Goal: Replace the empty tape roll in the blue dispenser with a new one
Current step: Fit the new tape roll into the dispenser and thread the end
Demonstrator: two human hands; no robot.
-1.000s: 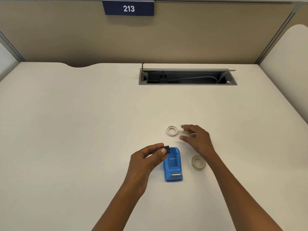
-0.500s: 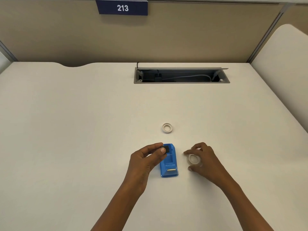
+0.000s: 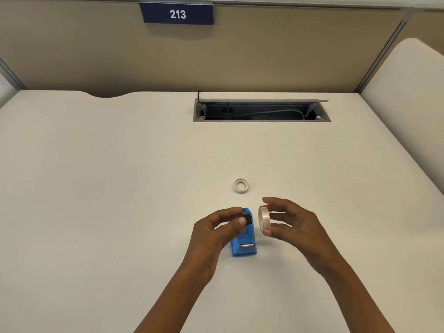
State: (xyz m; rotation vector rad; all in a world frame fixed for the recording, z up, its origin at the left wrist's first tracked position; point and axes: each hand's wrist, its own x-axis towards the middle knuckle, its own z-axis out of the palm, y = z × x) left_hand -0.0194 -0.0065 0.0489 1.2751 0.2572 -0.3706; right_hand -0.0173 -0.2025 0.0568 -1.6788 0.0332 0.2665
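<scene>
The blue dispenser (image 3: pixel 245 243) stands on the white desk (image 3: pixel 120 188) with its roll bay bare and its metal cutter toward me. My left hand (image 3: pixel 213 234) pinches a small black spindle (image 3: pixel 246 218) just above the dispenser's far end. My right hand (image 3: pixel 290 224) holds a new tape roll (image 3: pixel 263 220) upright on edge between thumb and fingers, lifted off the desk, just right of the spindle. The empty white core ring (image 3: pixel 241 185) lies flat on the desk behind the dispenser.
An open cable tray (image 3: pixel 262 111) with wires is sunk into the desk at the back. A beige partition with a "213" sign (image 3: pixel 177 13) rises behind. A neighbouring desk edge (image 3: pixel 408 97) curves along the right.
My right hand moved from near the empty core to the new roll, took hold of it and lifted it upright beside the spindle. My left hand kept hold of the spindle.
</scene>
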